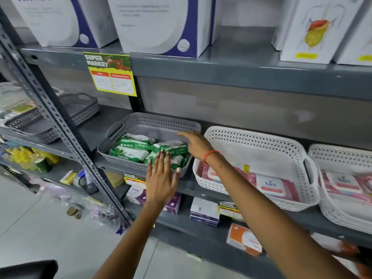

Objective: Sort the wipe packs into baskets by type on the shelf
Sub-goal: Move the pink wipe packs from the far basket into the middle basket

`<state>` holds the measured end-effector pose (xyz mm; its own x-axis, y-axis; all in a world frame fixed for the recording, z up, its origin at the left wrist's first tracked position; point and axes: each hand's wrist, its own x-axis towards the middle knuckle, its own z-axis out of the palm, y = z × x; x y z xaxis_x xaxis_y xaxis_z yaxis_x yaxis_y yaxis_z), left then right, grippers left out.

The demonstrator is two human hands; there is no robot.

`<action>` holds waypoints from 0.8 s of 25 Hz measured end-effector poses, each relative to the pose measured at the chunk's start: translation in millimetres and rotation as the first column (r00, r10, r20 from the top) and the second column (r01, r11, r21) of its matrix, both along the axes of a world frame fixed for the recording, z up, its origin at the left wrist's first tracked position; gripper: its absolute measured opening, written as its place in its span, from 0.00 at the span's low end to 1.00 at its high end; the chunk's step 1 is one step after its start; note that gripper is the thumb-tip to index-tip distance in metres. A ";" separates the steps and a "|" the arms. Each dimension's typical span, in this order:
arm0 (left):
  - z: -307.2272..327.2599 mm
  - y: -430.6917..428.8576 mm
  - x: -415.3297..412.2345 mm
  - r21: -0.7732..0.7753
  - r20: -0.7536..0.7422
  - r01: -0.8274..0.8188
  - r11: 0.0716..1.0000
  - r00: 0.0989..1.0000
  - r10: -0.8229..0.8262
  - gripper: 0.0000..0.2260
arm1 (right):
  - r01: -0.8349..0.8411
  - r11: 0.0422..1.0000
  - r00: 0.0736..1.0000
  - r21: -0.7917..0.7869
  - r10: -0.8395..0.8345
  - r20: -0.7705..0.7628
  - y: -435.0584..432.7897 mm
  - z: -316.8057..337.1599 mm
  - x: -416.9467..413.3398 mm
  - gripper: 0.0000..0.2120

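A grey perforated basket (pixel 141 121) on the middle shelf holds several green wipe packs (pixel 130 153). One green pack (pixel 175 148) lies tilted on top at the basket's right end. My right hand (pixel 196 144) hovers over that pack's right end, fingers stretched out to the left and not curled round it. My left hand (pixel 161 178) is flat and spread at the basket's front rim, fingertips touching the green packs. To the right, a white basket (pixel 261 141) holds pink wipe packs (pixel 275 187). A second white basket (pixel 340 154) also holds pink packs (pixel 344 184).
A slanted grey shelf upright (pixel 60 125) stands left of the grey basket. Dark empty baskets (pixel 80 107) sit further left. Large white boxes (pixel 161 25) fill the shelf above. Small boxes (pixel 204 212) and price tags (pixel 112 74) occupy the shelf edges and the shelf below.
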<state>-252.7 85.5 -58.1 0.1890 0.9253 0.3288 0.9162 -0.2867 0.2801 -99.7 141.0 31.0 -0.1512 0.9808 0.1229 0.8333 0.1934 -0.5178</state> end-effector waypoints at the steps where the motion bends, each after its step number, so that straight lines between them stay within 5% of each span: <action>1: 1.0 -7.4 20.1 0.010 0.009 0.028 1.000 1.000 -0.029 0.32 | 0.079 0.994 0.996 0.075 -0.075 -0.052 -14.8 2.6 16.1 0.28; 6: 4.1 -32.1 111.6 0.012 -0.013 0.193 0.981 0.981 -0.193 0.33 | 0.403 0.909 0.913 0.107 -0.408 0.024 -85.9 -7.7 136.1 0.26; 10: 0.8 -40.3 146.8 -0.006 -0.153 0.300 0.954 0.942 -0.298 0.33 | 0.684 0.729 0.709 -0.019 -0.658 0.252 -140.7 -26.8 256.7 0.28; 12: -1.8 -44.8 152.3 -0.003 -0.184 0.297 0.955 0.938 -0.293 0.31 | 0.724 0.675 0.671 -0.143 -0.641 0.371 -166.1 -35.3 308.6 0.31; 15: -1.3 -45.7 149.7 0.006 -0.162 0.276 0.961 0.949 -0.271 0.32 | 0.612 0.693 0.757 -0.381 -0.374 0.535 -179.1 -38.3 342.0 0.38; 20: -1.1 -47.2 151.4 -0.009 -0.141 0.287 0.958 0.948 -0.286 0.33 | 0.680 0.714 0.678 -0.169 -0.523 0.517 -182.4 -34.0 342.3 0.33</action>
<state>-101.3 38.3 -59.1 0.4903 0.8216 0.2909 0.8245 -0.5454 0.1506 242.6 -41.4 -3.0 0.5296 0.8364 -0.1411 0.8416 -0.5389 -0.0361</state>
